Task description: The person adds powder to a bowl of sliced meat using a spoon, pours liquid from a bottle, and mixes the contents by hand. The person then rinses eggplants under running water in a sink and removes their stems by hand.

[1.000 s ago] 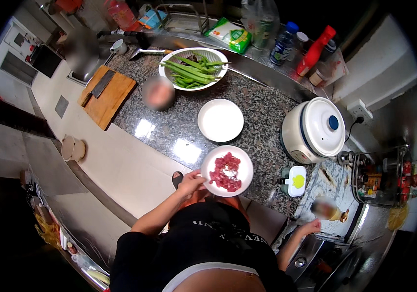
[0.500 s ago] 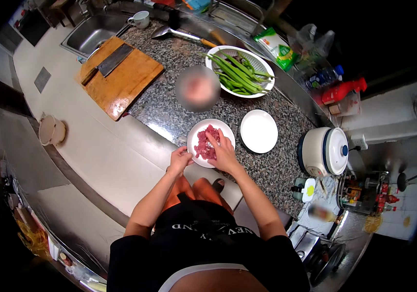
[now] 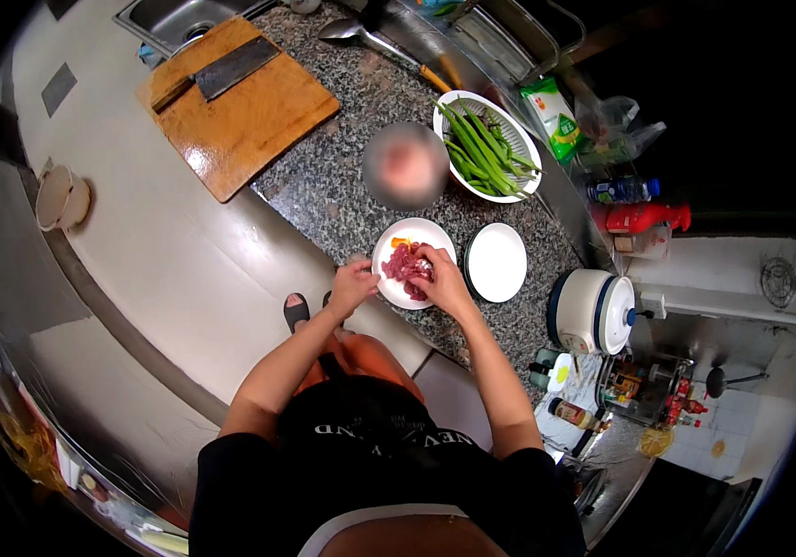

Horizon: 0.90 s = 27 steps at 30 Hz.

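Evidently the raw meat has already been cut into small pieces; it lies in a white plate at the counter's near edge. An orange patch sits at the far side of the meat, so the two look unblended, and mixing seems only partly done. The person's right hand has its fingers bent down into the meat; whether they pinch any pieces cannot be told. The left hand is half curled at the plate's left rim, its grip unclear.

Just to the right stands a second white plate. Beyond, a blurred round container holds something pinkish, and a white basket holds long green pods, apparently whole and uncut. The cooker has its lid on, hiding any contents. A cleaver rests on the wooden board.
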Motion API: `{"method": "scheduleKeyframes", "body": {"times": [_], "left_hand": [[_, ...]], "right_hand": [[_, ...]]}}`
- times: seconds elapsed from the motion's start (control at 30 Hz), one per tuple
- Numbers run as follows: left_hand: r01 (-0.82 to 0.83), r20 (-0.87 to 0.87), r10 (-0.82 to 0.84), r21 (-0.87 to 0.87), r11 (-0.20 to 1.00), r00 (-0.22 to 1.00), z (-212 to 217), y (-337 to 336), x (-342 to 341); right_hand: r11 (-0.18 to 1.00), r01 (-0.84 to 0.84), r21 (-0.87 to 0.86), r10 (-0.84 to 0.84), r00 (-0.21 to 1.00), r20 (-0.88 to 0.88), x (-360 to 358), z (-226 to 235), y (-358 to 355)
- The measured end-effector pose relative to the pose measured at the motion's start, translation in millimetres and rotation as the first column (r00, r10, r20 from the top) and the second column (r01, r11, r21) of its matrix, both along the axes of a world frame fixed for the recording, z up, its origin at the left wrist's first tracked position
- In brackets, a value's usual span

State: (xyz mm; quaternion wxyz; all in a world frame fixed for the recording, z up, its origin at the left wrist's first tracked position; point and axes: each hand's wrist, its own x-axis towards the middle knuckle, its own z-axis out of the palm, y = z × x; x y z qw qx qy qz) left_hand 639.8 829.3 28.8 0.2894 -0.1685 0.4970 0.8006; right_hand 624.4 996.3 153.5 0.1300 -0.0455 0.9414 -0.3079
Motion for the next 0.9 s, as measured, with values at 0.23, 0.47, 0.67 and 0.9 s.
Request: {"method": "scheduleKeyframes", "body": {"times": [0.23,0.47,0.67,0.9], "left_hand": [[0.039,-0.087,-0.05,-0.121,0.992,0.995,-20,12,1],[-0.062,-0.051,0.057,-0.098,0.993,0.997,-12,11,0],[-0.058,-0.06,0.052,-0.11,0.992,0.997,-6,10,-3],[-0.078,-0.068,0.07,-0.115,0.99,0.995,-9,13,-1]], "right_hand": [[0.975,0.008,0.222,0.021,0.992,-0.127,-7,-40,-29],[0.999,-0.052,-0.014,0.051,0.996,-0.079,-6,-20,-6],[0.931,-0.199,0.305,0.246,0.962,-0.122,13,-8,-3],[0.992,-0.039,0.12,0.042,0.999,-0.019,-4,-31,3]]}}
